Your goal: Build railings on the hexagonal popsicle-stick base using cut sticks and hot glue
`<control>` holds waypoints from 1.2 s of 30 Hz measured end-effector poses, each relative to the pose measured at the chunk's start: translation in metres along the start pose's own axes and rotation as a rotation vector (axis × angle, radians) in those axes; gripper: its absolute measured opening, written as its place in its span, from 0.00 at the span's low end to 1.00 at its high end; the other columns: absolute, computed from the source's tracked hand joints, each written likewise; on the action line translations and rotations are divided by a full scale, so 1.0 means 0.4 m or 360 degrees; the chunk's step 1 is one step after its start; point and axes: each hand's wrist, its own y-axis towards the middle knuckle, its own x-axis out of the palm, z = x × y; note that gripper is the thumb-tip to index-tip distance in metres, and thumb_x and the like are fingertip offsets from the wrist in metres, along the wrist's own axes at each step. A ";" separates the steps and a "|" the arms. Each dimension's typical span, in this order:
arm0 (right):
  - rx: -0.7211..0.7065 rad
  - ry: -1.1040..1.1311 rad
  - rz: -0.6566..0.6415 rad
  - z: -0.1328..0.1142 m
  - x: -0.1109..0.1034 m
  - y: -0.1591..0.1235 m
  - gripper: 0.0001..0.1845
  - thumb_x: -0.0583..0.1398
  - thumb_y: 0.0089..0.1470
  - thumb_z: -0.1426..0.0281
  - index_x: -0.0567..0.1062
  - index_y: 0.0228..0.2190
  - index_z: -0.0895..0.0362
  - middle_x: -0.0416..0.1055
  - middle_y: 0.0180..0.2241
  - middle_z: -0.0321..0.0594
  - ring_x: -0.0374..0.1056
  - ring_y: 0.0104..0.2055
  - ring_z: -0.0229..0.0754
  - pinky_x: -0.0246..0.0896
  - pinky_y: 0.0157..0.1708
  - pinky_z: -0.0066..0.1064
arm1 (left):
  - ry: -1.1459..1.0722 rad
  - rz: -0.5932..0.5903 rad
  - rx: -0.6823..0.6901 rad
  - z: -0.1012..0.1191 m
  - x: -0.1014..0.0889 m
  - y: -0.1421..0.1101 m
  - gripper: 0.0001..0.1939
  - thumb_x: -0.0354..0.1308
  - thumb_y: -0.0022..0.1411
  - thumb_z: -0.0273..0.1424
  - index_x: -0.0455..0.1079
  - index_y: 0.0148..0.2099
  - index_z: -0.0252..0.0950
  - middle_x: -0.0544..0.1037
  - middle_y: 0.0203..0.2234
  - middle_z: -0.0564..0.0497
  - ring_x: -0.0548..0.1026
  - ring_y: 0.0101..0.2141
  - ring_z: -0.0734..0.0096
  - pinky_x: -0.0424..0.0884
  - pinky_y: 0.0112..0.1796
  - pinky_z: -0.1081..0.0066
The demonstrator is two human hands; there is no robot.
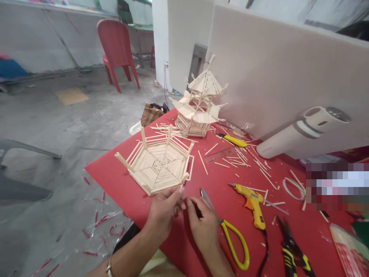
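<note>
My left hand (165, 209) and my right hand (201, 221) meet fingertip to fingertip just in front of a hexagonal stick tray (157, 163) on the red table (121, 173). Both hands are pinched closed on something too small to make out, perhaps a thin stick. The left fingers nearly touch the tray's near edge. Yellow-handled scissors (230, 234) lie under and beside my right hand. A yellow glue gun (253, 202) rests to the right. A finished stick pagoda (198, 105) stands at the table's far side.
Loose sticks (242, 159), a yellow utility knife (232, 139), a clear ruler (220, 155), pliers (291, 246) and a tape ring (292, 188) litter the table. A white foam board (288, 65) and a white tube (302, 132) stand behind. A red chair (117, 50) is on the floor.
</note>
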 end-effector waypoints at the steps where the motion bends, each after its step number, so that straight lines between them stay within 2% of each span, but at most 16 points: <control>1: -0.0016 -0.0005 0.0002 0.003 0.001 -0.001 0.13 0.54 0.61 0.70 0.79 0.32 0.54 0.77 0.28 0.36 0.71 0.29 0.37 0.65 0.33 0.25 | 0.0001 -0.0005 -0.0002 0.000 0.000 0.000 0.15 0.71 0.46 0.39 0.73 0.26 0.32 0.72 0.12 0.54 0.64 0.13 0.81 0.57 0.16 0.80; 22: -0.0096 0.0035 -0.0075 0.014 0.009 -0.003 0.13 0.53 0.63 0.70 0.78 0.33 0.55 0.75 0.28 0.38 0.71 0.29 0.37 0.64 0.32 0.24 | -0.0062 -0.0088 -0.0018 0.006 0.001 -0.004 0.15 0.70 0.50 0.38 0.73 0.25 0.31 0.71 0.12 0.54 0.64 0.13 0.83 0.58 0.16 0.82; 36: -0.0080 0.0087 -0.0100 0.025 0.015 -0.009 0.12 0.55 0.63 0.69 0.78 0.35 0.55 0.75 0.29 0.38 0.70 0.30 0.38 0.63 0.33 0.26 | -0.0111 -0.0083 -0.0024 0.013 0.006 -0.006 0.15 0.71 0.48 0.38 0.72 0.25 0.31 0.71 0.12 0.54 0.64 0.14 0.83 0.58 0.17 0.82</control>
